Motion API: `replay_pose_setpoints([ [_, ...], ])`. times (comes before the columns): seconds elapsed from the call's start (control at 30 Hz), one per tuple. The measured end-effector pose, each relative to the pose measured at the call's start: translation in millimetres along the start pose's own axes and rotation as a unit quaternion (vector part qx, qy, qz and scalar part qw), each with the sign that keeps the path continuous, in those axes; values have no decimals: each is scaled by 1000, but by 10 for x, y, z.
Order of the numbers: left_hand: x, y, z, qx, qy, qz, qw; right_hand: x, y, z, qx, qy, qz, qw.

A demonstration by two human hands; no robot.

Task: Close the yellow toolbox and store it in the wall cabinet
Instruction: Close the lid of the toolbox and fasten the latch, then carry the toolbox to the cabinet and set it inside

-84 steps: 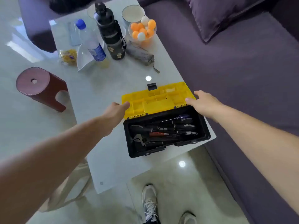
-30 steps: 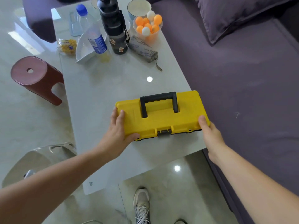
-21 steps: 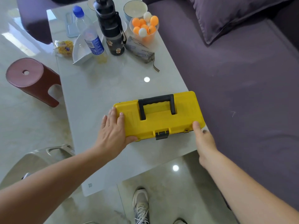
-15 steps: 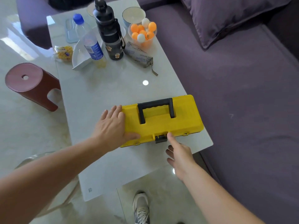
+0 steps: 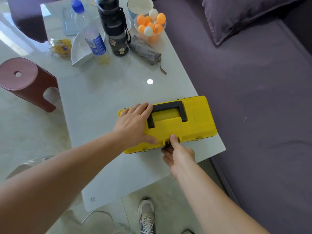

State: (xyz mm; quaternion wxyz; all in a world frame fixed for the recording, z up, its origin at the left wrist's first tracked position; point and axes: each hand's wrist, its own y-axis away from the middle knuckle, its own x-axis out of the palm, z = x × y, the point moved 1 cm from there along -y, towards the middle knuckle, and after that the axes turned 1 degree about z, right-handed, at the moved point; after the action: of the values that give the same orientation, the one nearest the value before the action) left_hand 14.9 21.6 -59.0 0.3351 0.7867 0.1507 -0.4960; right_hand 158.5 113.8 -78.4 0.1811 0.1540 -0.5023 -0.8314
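Two hands work the toolbox (image 5: 190, 123) at the surface's (image 5: 108, 98) near corner: left hand (image 5: 135, 123) spread flat, pinning the lid; right hand (image 5: 177, 152) pinching the latch (image 5: 167, 144). Press firmly till it seats.

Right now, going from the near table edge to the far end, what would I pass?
Yellow toolbox → grey pouch → black bottle → bowl of ping-pong balls → white bowl.
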Motion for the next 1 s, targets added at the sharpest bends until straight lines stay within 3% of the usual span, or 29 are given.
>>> replay_pose_setpoints([
  [0.3, -53, -73, 4, -23, -5, 0, 1000, 2, 37, 82, 16, -3, 40, 999],
  [0.43, -110, -250, -59, -77, -27, -1, 997, -76, 126, 167, -41, 123, -11, 991],
  [0.5, -116, -308, -123, -83, -50, 0, 995, -167, 191, 225, -138, 233, -72, 960],
  [0.6, -119, -315, -213, -85, -25, -26, 996, -302, 229, 338, -324, 394, -144, 848],
  [0.67, -165, -278, -249, -80, 9, -63, 995, -330, 180, 482, -435, 460, -125, 764],
  [0.73, -249, -234, -276, -67, 73, -114, 989, -327, 60, 649, -464, 536, -86, 700],
  [0.83, -340, -156, -441, -23, 174, -81, 981, -381, -127, 747, -446, 610, -45, 654],
  [0.93, -281, -120, -706, 43, 96, -17, 994, -431, -171, 671, -455, 615, -30, 643],
  [1.0, -224, -136, -821, 33, 83, 20, 996, -443, -177, 654, -444, 624, -21, 643],
])
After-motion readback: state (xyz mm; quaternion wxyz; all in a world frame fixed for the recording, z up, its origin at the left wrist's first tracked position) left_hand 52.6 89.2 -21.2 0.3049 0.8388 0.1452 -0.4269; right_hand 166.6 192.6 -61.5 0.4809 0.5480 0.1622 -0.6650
